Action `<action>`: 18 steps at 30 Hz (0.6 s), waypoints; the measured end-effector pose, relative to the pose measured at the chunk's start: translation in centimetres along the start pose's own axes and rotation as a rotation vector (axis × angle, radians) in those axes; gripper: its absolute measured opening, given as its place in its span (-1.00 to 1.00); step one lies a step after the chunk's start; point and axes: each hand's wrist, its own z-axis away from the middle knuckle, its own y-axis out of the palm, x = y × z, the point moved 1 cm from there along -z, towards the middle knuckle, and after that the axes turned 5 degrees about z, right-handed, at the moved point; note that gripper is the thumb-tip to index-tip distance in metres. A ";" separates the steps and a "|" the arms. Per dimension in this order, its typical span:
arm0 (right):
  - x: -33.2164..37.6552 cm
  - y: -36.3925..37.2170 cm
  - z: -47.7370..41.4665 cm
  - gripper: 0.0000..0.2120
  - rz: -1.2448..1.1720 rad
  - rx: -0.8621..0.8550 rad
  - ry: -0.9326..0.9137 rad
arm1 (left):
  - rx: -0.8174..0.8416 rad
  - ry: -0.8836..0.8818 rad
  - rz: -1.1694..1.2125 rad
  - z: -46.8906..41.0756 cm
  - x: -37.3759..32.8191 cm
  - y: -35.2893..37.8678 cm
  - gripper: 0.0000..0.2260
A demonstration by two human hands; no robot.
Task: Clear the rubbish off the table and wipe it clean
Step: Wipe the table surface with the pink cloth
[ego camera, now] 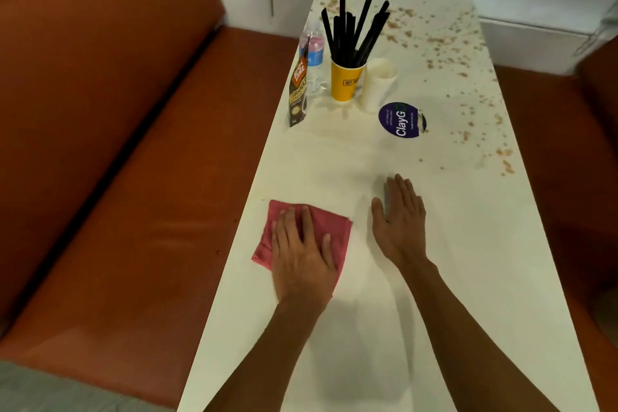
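1. Stretching ahead, the long white table (485, 244) carries scattered brown crumbs (438, 40) at its far right.
2. A pink folded cloth (334, 224) lies flat near its left edge.
3. The left hand (301, 254) presses it, fingers straight, slightly spread, cloth showing past the fingertips.
4. The right hand (401, 224) rests flat just beside, fingers together.

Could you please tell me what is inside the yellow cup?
A bunch of black straws stands in the yellow cup, leaning out above its rim. The cup's wall hides their lower ends and anything else inside.
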 end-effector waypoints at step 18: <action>-0.1 2.3 0.0 -0.27 0.296 -0.014 -0.045 | 0.122 0.218 -0.110 -6.7 2.8 -1.4 -0.37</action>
